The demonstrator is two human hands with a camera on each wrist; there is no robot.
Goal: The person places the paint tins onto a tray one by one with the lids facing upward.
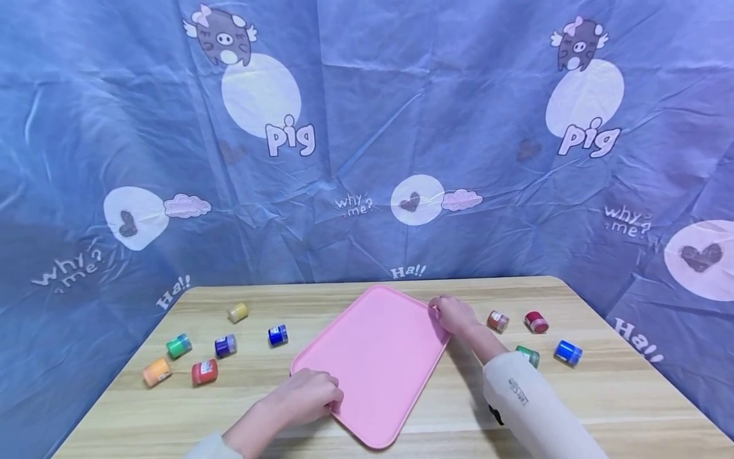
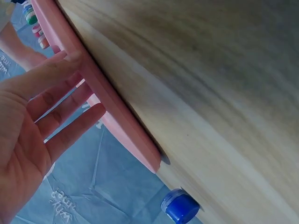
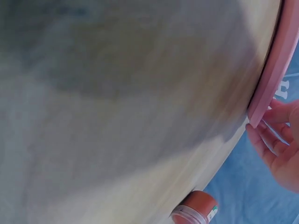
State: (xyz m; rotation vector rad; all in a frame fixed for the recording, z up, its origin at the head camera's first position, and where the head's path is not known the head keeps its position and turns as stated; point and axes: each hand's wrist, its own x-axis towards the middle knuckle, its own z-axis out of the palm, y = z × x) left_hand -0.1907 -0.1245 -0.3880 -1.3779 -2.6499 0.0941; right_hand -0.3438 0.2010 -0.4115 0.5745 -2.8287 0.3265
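Two hands hold a pink tray (image 1: 378, 357) that lies flat and skewed on the bench (image 1: 401, 293), about midway between its left and right edges. The left hand (image 1: 306, 396) has its grip on the tray's near left edge; the left wrist view shows the fingers (image 2: 60, 100) fairly straight along the rim, thumb on top, pressing rather than clenched. The right hand (image 1: 455, 314) is at the far right corner, fingers (image 3: 268, 137) curled lightly against the rim, grasping it.

Bare wood runs ahead of the tray up to the bench's far edge, and a strip lies between the tray's near corner and the front edge. Left of the tray six small paint jars lie scattered: yellow (image 1: 237, 312), green (image 1: 179, 345), two blue (image 1: 225, 345) (image 1: 278, 335), orange (image 1: 157, 371) and red (image 1: 204, 371); the nearest blue one lies just off the tray's left corner. Right of it lie four more (image 1: 497, 320) (image 1: 536, 322) (image 1: 568, 352), one green (image 1: 529, 354) partly hidden behind the white sleeve (image 1: 533, 401).

Both wrist views are tilted and blurred; the wood fills most of each. The jar labels are too small to read. The bench's near corners are cut off by the frame
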